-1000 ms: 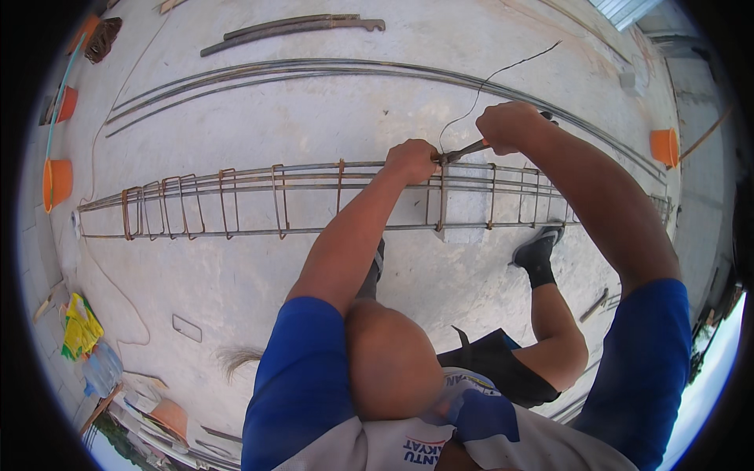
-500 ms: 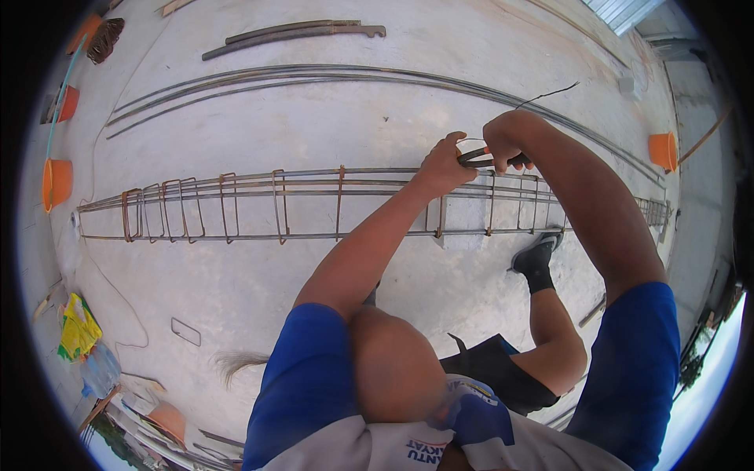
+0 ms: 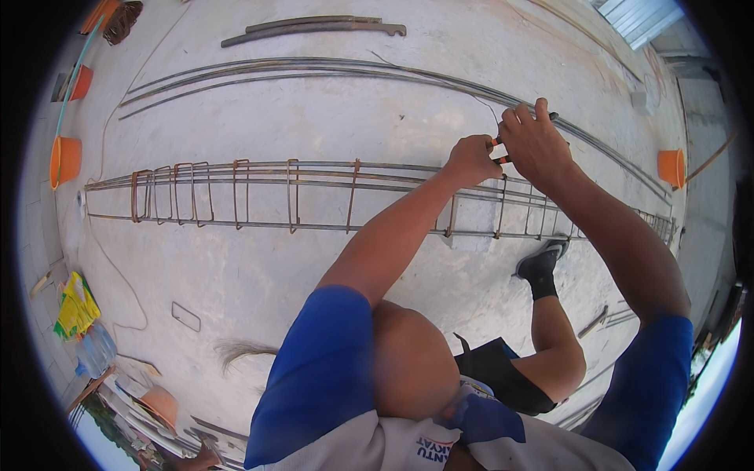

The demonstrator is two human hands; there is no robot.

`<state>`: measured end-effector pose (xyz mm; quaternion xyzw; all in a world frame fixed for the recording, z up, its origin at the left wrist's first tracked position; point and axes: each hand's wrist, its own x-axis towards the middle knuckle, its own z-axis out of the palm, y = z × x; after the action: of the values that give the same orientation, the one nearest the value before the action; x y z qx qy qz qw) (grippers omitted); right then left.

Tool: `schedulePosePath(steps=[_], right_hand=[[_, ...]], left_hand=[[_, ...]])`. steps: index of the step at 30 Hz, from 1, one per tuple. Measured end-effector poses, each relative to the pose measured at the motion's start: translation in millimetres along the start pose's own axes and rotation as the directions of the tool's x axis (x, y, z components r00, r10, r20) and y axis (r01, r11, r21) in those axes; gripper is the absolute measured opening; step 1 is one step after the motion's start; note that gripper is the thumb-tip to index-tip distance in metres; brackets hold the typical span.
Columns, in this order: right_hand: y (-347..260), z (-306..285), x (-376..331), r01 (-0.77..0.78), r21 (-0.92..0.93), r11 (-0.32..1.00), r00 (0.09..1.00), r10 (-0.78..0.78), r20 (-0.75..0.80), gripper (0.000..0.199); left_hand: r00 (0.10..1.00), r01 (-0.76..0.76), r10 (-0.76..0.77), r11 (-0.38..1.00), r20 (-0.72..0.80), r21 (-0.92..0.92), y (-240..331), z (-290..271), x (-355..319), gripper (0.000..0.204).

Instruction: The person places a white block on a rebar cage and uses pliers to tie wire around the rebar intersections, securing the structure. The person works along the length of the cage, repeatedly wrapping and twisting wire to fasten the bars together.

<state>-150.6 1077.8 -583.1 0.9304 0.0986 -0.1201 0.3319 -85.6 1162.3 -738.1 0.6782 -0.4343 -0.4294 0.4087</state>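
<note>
Pliers (image 3: 502, 159) span the two hands: the left hand (image 3: 472, 159) is curled tight around one end, while the right hand (image 3: 538, 145) has fingers raised by the handles; whether it pinches them I cannot tell. Thin wire (image 3: 492, 109) trails away up-left from the right fingers. Steel cage (image 3: 353, 184) lies at the person's side of the grip, long axis running left-right, left hand nearer its middle. Loose rods (image 3: 314, 74) lie beyond.
</note>
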Motion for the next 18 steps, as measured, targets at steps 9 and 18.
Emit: schedulePosePath(steps=[9, 18], right_hand=[[2, 4, -9, -0.305, 0.374, 0.876, 0.791, 0.014, 0.612, 0.014], [32, -30, 29, -0.598, 0.430, 0.676, 0.425, -0.187, 0.885, 0.037]], left_hand=[[0.995, -0.093, 0.092, 0.995, 0.040, 0.027, 13, -4, -17, 0.042], [0.976, -0.095, 0.102, 0.995, -0.191, 0.043, 27, 23, -21, 0.047]])
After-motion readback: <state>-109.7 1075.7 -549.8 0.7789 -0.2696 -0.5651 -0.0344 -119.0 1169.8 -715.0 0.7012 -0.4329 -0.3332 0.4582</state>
